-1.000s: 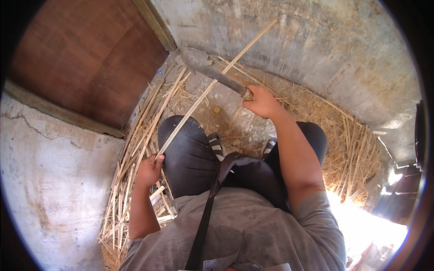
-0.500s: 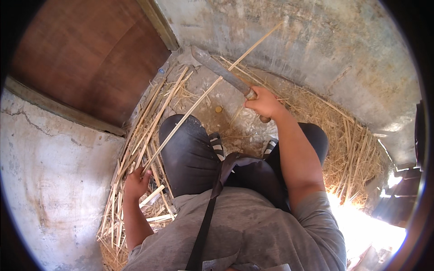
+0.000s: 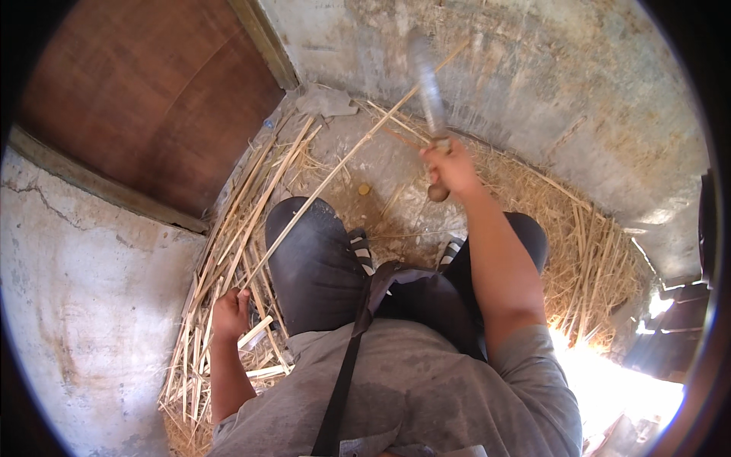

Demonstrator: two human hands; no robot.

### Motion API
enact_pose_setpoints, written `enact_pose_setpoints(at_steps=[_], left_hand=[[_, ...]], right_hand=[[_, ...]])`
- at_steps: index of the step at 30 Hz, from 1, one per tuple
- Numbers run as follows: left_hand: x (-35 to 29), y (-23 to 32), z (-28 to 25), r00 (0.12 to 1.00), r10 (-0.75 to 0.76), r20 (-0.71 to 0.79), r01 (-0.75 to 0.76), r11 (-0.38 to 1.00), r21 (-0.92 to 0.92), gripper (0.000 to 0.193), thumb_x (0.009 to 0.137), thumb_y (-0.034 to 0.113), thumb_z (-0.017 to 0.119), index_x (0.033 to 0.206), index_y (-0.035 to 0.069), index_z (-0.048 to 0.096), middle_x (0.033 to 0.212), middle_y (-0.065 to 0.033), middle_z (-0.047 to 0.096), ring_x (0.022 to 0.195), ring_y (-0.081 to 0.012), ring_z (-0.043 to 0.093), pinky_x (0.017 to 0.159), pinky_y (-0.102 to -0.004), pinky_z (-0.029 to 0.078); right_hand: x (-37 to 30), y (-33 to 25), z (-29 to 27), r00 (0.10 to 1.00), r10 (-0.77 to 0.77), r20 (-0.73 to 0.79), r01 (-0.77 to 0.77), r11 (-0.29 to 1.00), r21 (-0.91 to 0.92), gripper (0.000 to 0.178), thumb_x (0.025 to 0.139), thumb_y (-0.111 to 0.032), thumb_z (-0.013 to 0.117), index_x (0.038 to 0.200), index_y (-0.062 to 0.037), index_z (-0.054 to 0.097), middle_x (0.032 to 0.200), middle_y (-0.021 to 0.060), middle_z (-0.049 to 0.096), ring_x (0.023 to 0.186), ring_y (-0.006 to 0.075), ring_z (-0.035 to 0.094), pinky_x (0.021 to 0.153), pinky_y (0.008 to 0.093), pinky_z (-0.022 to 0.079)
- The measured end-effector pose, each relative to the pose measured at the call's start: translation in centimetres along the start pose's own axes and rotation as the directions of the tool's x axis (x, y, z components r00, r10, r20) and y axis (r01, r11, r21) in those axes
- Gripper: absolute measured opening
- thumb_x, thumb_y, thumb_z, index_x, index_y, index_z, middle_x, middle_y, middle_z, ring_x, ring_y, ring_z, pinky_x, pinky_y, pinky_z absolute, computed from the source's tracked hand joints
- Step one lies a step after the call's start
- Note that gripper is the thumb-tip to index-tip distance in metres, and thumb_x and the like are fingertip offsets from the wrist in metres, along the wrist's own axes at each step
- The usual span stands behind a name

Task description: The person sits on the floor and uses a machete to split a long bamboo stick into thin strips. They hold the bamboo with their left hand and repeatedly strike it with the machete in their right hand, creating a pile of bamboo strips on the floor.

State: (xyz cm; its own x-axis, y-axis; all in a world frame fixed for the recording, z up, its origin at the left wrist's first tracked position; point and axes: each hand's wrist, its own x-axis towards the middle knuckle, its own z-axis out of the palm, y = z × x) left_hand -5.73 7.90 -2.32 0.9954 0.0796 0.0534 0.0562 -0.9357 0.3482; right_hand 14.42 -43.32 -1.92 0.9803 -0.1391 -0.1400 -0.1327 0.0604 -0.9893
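Observation:
My left hand (image 3: 231, 313), low on the left, grips the near end of a long thin bamboo strip (image 3: 335, 167). The strip slants up over my left knee toward the far wall. My right hand (image 3: 451, 164) is wrapped round the wooden handle of a machete (image 3: 430, 90). Its blade points up and away, smeared by motion, and in the picture it lies across the far part of the strip. Whether blade and strip touch, I cannot tell.
Cut strips (image 3: 244, 221) lie heaped along the left by a brown door panel (image 3: 152, 99). Shavings (image 3: 548, 206) and more strips cover the floor at right. Stained walls (image 3: 518, 68) stand close ahead and left. A small yellowish disc (image 3: 364, 189) lies between my feet and the wall.
The machete has swung from pointing up-left, lying along the strip's middle, to nearly upright farther right. My left hand keeps hold of the strip, almost unmoved.

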Motion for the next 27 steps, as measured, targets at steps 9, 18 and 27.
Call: enact_pose_setpoints(at_steps=[9,18,27], left_hand=[[-1.3,-1.5,-0.9,0.998,-0.031,-0.053,0.038,0.988,0.149,0.043,0.101,0.039,0.062,0.078,0.002,0.063,0.064,-0.0241,0.061,0.064,-0.0481,0.061,0.057,-0.0529,0.047],[-0.5,-1.1,-0.2,1.0,-0.008,0.0,0.008,0.998,0.055,0.043,0.101,0.038,0.062,0.078,0.002,0.062,0.062,-0.0228,0.06,0.06,-0.0449,0.06,0.055,-0.0497,0.046],[-0.3,-0.5,1.4,0.999,0.049,-0.021,-0.049,0.998,-0.029,0.043,0.102,0.035,0.062,0.076,0.001,0.062,0.057,-0.0173,0.058,0.052,-0.0376,0.057,0.053,-0.0435,0.046]], right_hand=[[-1.0,1.1,2.3,0.819,0.314,0.481,-0.22,0.945,-0.242,0.018,0.084,-0.009,0.072,0.095,-0.0048,0.058,0.071,0.0024,0.055,0.052,0.0109,0.051,0.047,0.0328,0.044],[-1.2,0.8,1.2,0.769,0.276,0.577,-0.265,0.958,-0.106,0.016,0.086,-0.003,0.07,0.089,-0.0065,0.055,0.068,0.0005,0.054,0.051,0.0089,0.048,0.047,0.027,0.038],[-1.0,-1.2,-0.5,0.876,0.145,0.46,-0.072,0.982,-0.172,0.023,0.086,-0.005,0.071,0.105,-0.0027,0.058,0.071,0.0001,0.056,0.05,0.0088,0.049,0.047,0.0272,0.039]])
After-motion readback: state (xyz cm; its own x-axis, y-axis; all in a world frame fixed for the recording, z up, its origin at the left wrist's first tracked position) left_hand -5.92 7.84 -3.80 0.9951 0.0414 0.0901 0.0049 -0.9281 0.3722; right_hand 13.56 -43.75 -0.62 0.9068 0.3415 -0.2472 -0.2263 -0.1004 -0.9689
